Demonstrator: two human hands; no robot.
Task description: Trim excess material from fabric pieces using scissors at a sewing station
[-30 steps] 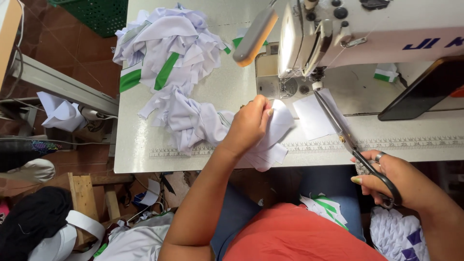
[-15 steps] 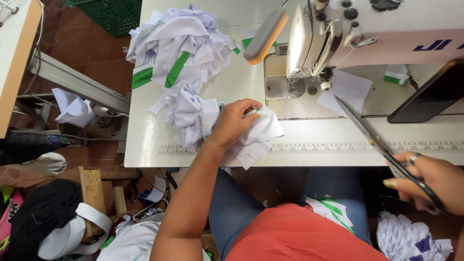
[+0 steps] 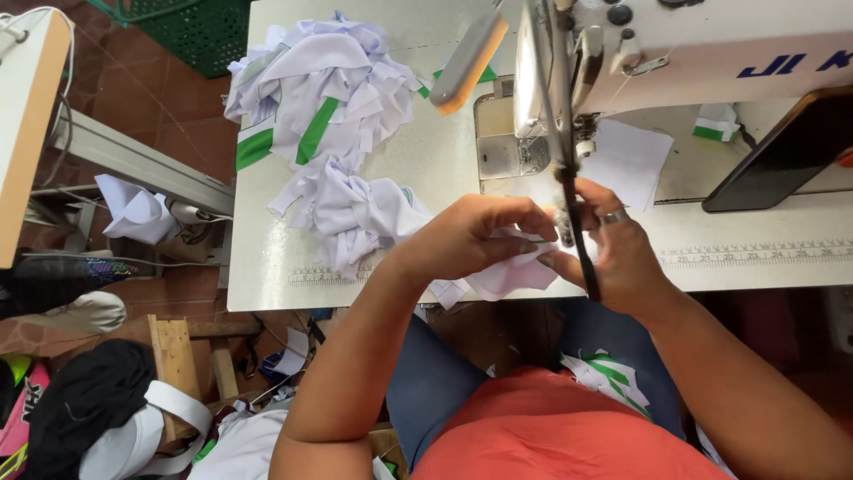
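Observation:
My left hand [image 3: 475, 236] pinches a small white fabric piece [image 3: 506, 276] at the front edge of the sewing table [image 3: 267, 276]. My right hand [image 3: 617, 249] holds black scissors [image 3: 577, 227], blades pointing up toward the sewing machine [image 3: 675, 53], right against the same fabric piece. Both hands meet just in front of the machine's needle area [image 3: 569, 133]. A trail of joined white pieces [image 3: 355, 213] runs left from my left hand.
A pile of white and green fabric [image 3: 311, 89] lies at the table's back left. White paper [image 3: 626, 160] sits under the machine arm, a dark phone [image 3: 782, 156] to its right. A green crate [image 3: 191, 27], cloth and wooden bits are on the floor at left.
My right hand has swung in from the lower right with the scissors and now meets my left hand at the fabric piece. My left hand pulled the piece toward the table's front edge.

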